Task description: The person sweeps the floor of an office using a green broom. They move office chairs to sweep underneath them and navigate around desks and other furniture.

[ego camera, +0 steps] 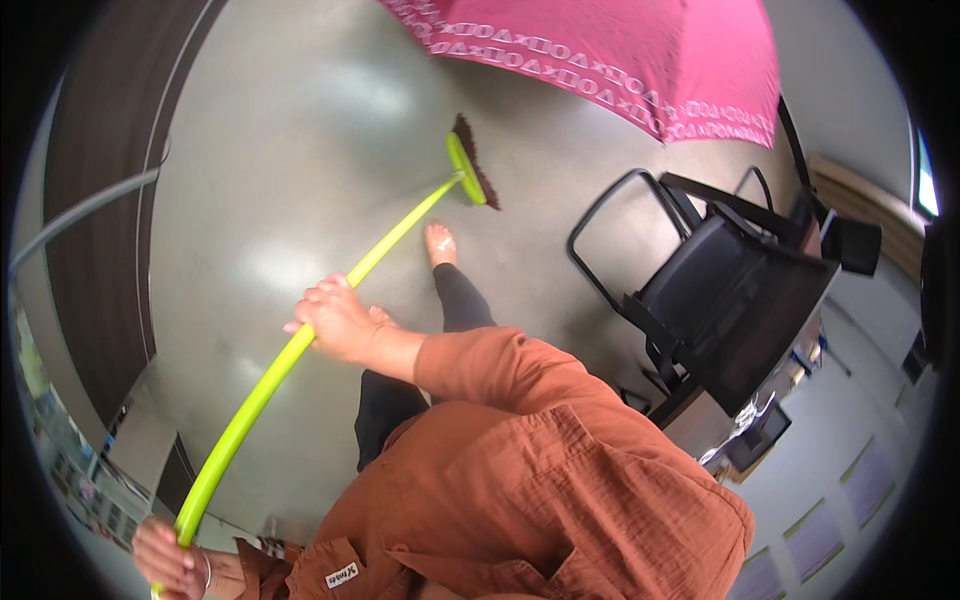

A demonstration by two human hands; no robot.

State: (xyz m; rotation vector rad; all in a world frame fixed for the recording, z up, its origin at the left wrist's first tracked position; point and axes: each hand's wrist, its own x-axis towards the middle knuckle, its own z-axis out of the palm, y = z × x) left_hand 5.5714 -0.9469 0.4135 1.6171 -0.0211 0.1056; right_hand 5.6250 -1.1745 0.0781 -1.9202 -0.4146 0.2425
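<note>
A lime-green broom point(255, 405) runs slantwise across the view, its handle looking bent by the lens. My left hand point(169, 559) is wrapped around the handle close to its top end, at the lower left. Further down the shaft, my right hand point(337, 319) grips it with the fingers curled over. At the far end, the green broom head point(466, 169) with dark brown bristles point(477, 161) is down at the grey floor point(285, 187), just ahead of my bare foot point(440, 244).
An opened pink umbrella point(600, 45) spreads across the top. To the right stands a black office chair point(720, 292), with a desk point(694, 424) bearing white cables point(746, 420) behind it. A dark brown panel point(105, 187) with a grey bar point(86, 210) lines the left.
</note>
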